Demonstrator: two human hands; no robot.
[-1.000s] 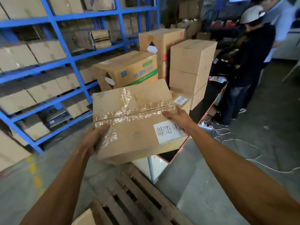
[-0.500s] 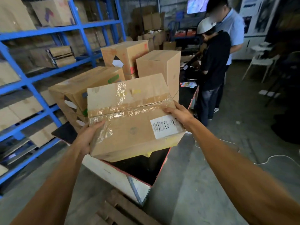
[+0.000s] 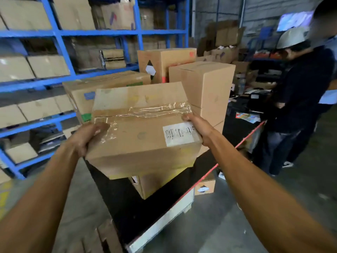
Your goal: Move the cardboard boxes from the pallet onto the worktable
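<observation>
Both hands' grip on taped box [image 3: 144,136], above worktable [image 3: 127,207]

I hold a brown cardboard box [image 3: 144,136] tilted, its far edge higher, above the black counter [image 3: 138,214]. Wrinkled clear tape runs across its top seam, and a white label sits near its right edge. My left hand [image 3: 85,137] grips its left side, my right hand [image 3: 198,125] its right. A smaller box [image 3: 155,183] lies under it on the counter; taller boxes [image 3: 202,88] stand behind.
</observation>
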